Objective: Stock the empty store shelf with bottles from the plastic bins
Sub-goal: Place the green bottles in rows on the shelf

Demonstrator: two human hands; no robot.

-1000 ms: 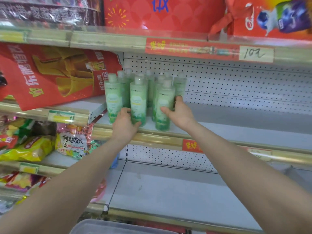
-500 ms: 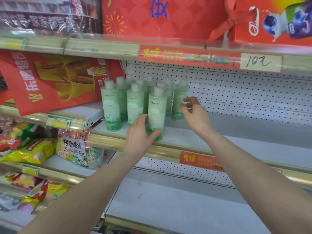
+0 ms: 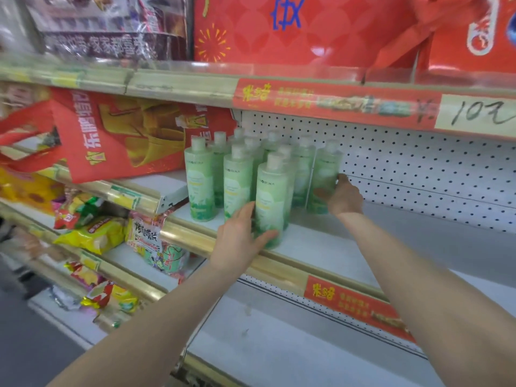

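Head view: our left fingers point(image 3: 248, 212) curl round the front bottle point(image 3: 270, 191). Our right fingers point(image 3: 342, 179), only reaching a moment ago, now grip the back bottle point(image 3: 325, 169). Both bottles stand on the shelf point(image 3: 321, 247), so we think we are tidying rows.

Handwritten "10元" on white price tag point(image 3: 478, 114)

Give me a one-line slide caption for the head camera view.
Left hand grips the front pale green plastic bottle, right hand holds a rear bottle on the white metal store shelf.
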